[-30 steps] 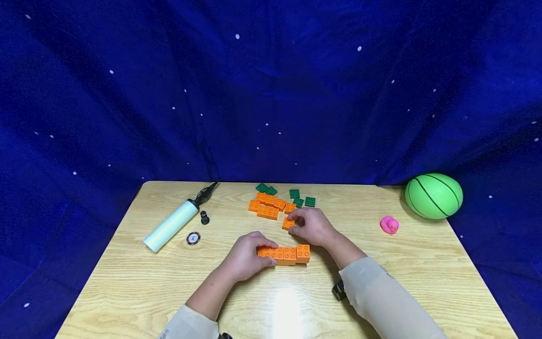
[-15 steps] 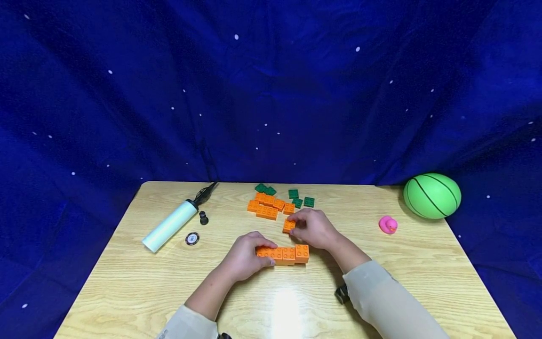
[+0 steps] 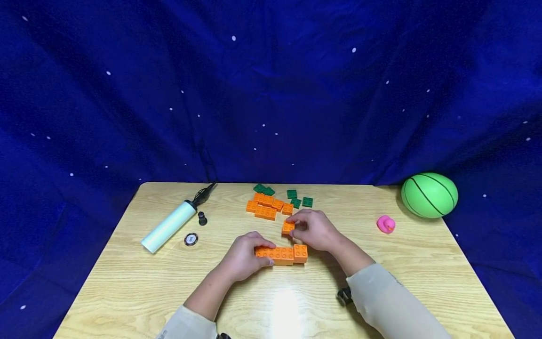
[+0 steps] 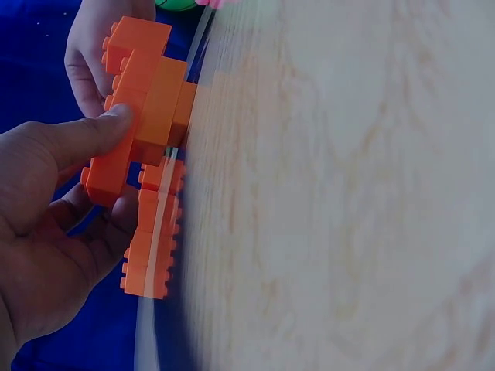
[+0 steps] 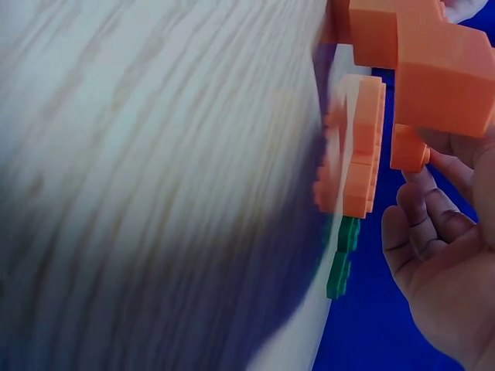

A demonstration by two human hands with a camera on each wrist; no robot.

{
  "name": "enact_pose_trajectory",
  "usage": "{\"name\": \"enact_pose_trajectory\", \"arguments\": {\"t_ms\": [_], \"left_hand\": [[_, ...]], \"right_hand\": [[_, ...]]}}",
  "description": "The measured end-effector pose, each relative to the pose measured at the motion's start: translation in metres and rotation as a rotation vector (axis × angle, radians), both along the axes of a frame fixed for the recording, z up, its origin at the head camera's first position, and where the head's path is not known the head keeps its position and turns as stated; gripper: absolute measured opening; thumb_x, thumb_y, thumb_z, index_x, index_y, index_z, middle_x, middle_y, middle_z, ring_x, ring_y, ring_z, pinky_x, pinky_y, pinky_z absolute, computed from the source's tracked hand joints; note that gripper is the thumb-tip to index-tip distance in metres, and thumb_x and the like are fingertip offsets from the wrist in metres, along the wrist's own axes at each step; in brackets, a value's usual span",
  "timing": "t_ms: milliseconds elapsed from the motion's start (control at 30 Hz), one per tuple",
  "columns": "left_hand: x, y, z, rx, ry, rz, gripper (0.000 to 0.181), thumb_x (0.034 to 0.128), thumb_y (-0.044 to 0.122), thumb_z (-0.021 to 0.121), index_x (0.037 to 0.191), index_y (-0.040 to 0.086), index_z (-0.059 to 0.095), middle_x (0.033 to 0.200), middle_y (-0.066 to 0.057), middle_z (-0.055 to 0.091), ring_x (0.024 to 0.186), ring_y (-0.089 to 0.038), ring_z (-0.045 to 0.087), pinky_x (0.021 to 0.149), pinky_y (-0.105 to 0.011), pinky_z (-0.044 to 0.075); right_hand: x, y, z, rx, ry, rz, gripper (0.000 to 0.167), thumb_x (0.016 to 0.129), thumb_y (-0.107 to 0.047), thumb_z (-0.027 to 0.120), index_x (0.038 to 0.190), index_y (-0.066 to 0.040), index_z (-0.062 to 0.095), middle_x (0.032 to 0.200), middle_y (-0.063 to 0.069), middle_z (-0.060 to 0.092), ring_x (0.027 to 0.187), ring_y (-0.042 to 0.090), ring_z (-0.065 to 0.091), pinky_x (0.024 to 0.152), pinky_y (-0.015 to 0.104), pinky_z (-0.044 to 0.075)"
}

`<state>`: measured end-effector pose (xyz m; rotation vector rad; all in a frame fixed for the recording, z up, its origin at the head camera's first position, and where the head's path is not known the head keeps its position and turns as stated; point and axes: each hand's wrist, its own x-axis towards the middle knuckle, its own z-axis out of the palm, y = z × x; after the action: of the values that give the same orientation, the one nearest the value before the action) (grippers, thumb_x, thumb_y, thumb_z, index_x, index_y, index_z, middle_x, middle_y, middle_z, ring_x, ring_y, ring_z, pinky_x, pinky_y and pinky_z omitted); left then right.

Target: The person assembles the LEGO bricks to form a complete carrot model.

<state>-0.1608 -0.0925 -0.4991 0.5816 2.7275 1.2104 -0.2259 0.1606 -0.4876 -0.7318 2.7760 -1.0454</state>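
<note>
1. Currently, one orange assembly (image 3: 284, 255) is gripped at its left end, at lower centre of the frame, by the left hand (image 3: 246, 258); the grip is narrowed round it by thumb and fingers.
2. One single orange brick (image 3: 288, 228), just above the assembly in the frame, is pinched by the right hand (image 3: 315, 230).
3. If that brick were tilted when pressed onto anything, its fit would probably be spoiled by misaligned studs.
4. The assembly's raised right end, touched by neither hand, could be knocked loose by uneven pressure.
5. At upper centre of the tabletop (image 3: 381, 273), six loose orange bricks (image 3: 265, 213) are counted, and five green bricks (image 3: 307, 202).
6. At left, one pump (image 3: 169, 227), one black game piece (image 3: 202, 218) and one chip (image 3: 191, 239) are counted; at right, one pink duck (image 3: 386, 224) and one green ball (image 3: 429, 195).
7. How many bricks are joined in the assembly cannot be told, as part is covered.
</note>
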Motion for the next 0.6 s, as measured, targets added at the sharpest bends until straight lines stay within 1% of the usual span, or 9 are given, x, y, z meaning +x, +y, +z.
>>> {"name": "enact_pose_trajectory", "arguments": {"t_ms": [100,200,367,600], "left_hand": [[0.0,0.0,0.0,0.001,-0.004,0.001,0.028,0.0835,0.021,0.09,0.11,0.024,0.08,0.099,0.015,0.064,0.097,-0.009,0.061,0.093,-0.036,0.053],[0.0,0.0,0.001,0.005,-0.007,0.0,0.028,0.0833,0.021,0.09,0.11,0.024,0.08,0.099,0.014,0.064,0.097,-0.009,0.061,0.093,-0.036,0.053],[0.0,0.0,0.001,0.006,0.001,-0.002,0.029,0.0827,0.02,0.09,0.11,0.023,0.08,0.098,0.014,0.063,0.096,-0.008,0.061,0.092,-0.035,0.053],[0.0,0.001,0.001,0.004,0.01,-0.002,0.029,0.0822,0.02,0.09,0.11,0.023,0.08,0.098,0.014,0.063,0.095,-0.008,0.06,0.091,-0.034,0.053]], "right_hand": [[0.002,0.001,0.003,-0.001,-0.004,0.002,0.03,0.092,-0.019,0.079,0.122,-0.018,0.077,0.12,-0.002,0.07,0.09,0.011,0.062,0.078,0.032,0.056],[0.006,0.001,0.006,-0.008,-0.005,0.006,0.03,0.092,-0.02,0.079,0.122,-0.019,0.077,0.12,-0.002,0.07,0.087,0.012,0.061,0.077,0.032,0.055],[0.012,0.0,0.013,-0.026,-0.004,0.012,0.029,0.092,-0.021,0.08,0.121,-0.02,0.077,0.116,-0.004,0.07,0.085,0.012,0.059,0.074,0.031,0.054],[0.019,-0.002,0.02,-0.046,0.007,0.048,0.029,0.092,-0.021,0.079,0.121,-0.02,0.077,0.115,-0.004,0.07,0.085,0.012,0.06,0.073,0.029,0.055]]}}
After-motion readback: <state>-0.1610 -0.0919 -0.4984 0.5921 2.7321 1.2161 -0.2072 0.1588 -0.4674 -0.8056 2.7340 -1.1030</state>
